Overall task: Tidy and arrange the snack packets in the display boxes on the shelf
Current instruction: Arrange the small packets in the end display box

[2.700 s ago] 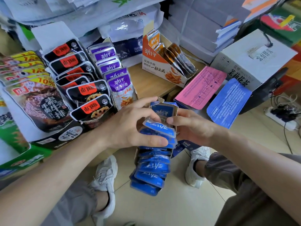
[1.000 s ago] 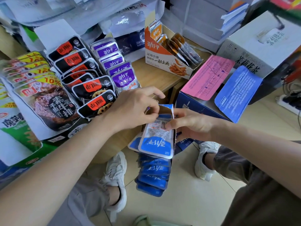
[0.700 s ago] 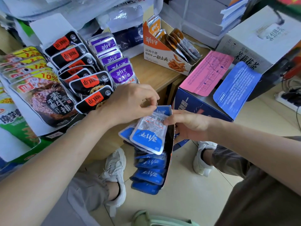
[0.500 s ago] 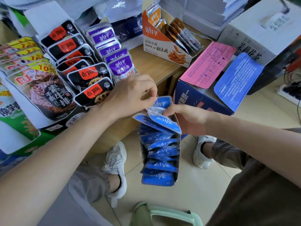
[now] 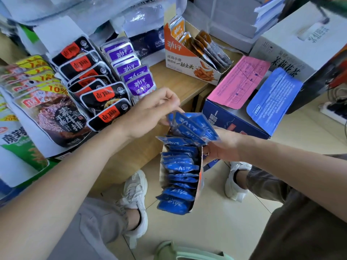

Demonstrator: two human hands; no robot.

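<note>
Bright, even light fills the scene, with soft shadows beneath the desk [image 5: 174,85]. Glare whitens the plastic bags [image 5: 142,17] at the far side. Motion blur smears the left hand [image 5: 150,113], and wide-angle distortion bends the edges.

Glossy blue foil snack packets [image 5: 179,191] in a matt cardboard display box [image 5: 200,177], shiny black plastic packets [image 5: 105,94] far left, smooth wood-grain surface [image 5: 176,85], glossy floor tiles [image 5: 216,228], matt pink paper sheet [image 5: 238,83].

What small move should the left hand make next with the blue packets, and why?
Probably press the raised blue packets down into the display box: the left hand pinches them fanned above the rim, while the right hand holds the box.
</note>
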